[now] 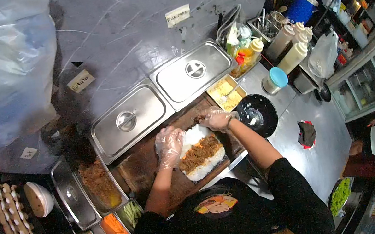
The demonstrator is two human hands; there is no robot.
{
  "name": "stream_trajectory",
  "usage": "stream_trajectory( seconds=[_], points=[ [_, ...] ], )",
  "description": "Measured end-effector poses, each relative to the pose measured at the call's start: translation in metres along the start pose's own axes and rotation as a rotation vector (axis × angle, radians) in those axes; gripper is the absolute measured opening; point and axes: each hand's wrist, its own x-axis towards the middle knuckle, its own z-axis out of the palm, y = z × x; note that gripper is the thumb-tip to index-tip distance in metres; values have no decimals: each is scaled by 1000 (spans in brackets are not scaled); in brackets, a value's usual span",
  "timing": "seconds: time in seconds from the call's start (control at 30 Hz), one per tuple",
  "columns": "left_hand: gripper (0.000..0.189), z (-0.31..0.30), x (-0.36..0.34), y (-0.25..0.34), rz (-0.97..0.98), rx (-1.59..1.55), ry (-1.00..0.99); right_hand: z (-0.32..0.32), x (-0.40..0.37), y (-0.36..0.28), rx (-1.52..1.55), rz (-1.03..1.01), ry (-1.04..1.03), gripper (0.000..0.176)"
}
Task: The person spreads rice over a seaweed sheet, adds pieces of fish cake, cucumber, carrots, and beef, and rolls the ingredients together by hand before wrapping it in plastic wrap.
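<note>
A slab of white rice point(200, 172) lies on a wooden cutting board point(133, 169), with a band of brown shredded filling point(201, 153) across it and a little orange beside that. Both hands wear clear plastic gloves. At the rice's left far corner, my left hand point(170, 144) has its fingers curled in; what they grip, if anything, is hidden. My right hand point(216, 119) is over the far right corner, fingers pinched together, with dark brown bits showing at the fingertips.
Two lidded steel pans point(132, 120) border the board's far side. A yellow tub point(225, 93) and black bowl point(257, 115) stand right, sauce bottles point(294, 56) beyond. Left are a pan of brown shreds point(99, 183), carrot strips point(116, 228) and egg trays point(14, 215). Another person's sleeve point(374, 166) shows at right.
</note>
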Motion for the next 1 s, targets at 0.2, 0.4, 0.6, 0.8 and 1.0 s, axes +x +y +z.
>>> stream_trajectory(
  seconds=[0.2, 0.4, 0.6, 0.8, 1.0],
  points=[
    [11, 7, -4, -6, -6, -100, 49, 9, -40, 15, 355, 106, -20, 47],
    [42, -5, -41, 22, -53, -98, 32, 43, -103, 19, 413, 108, 51, 46],
    [68, 9, -107, 60, 252, 31, -169, 89, -154, 8, 978, 188, 129, 44],
    [66, 47, -117, 86, 250, 22, -25, 100, -151, 0, -141, -221, 381, 34],
    [75, 74, -101, 85, 180, 168, -86, 100, -139, -2, -270, -277, 488, 25]
  ],
)
